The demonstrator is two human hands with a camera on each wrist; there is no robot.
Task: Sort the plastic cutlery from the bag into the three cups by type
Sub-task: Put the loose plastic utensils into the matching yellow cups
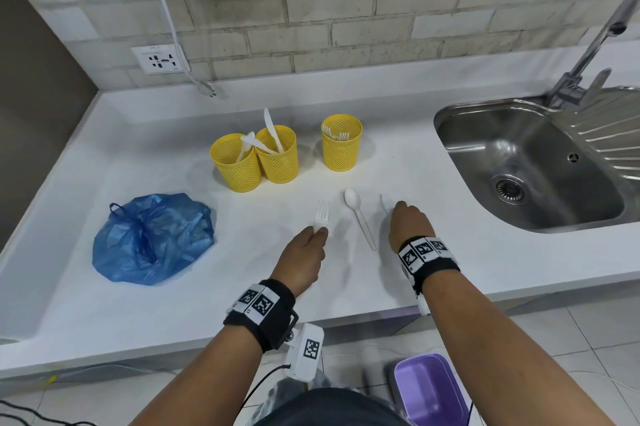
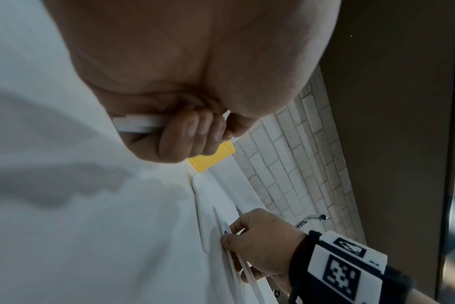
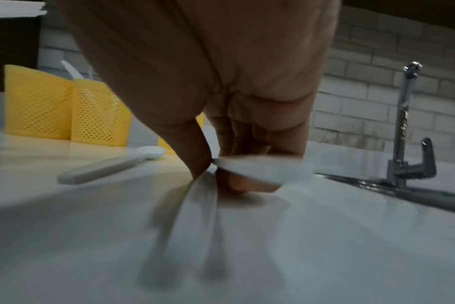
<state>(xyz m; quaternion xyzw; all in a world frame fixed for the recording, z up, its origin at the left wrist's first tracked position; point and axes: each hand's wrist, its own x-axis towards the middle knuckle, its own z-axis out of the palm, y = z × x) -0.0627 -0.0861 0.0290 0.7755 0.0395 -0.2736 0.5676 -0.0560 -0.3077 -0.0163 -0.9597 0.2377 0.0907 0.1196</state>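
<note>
Three yellow mesh cups [image 1: 277, 155] stand ahead of both hands, well apart from them; forks sit in the rightmost one, knives in the middle. Blue bag [image 1: 152, 238] lies off to the left of the left hand [image 1: 304, 252], knotted and slumped. Left hand is curled round the handle of a white fork [image 1: 321, 214], tines pointing toward the cups. A spoon [image 1: 360, 221] lies loose on the counter between the two hands. Right hand [image 1: 410, 225] is fingers-down on the counter, pinching a thin white piece [image 3: 249, 167]; type unclear, blurred.

Step, as I read it: picking up pieces for sorting. Next: fork goes to the rightmost cup, tines clear of the mesh rim.

Left wrist view shows the fingers wrapped round the fork handle; head view hides that.
</note>
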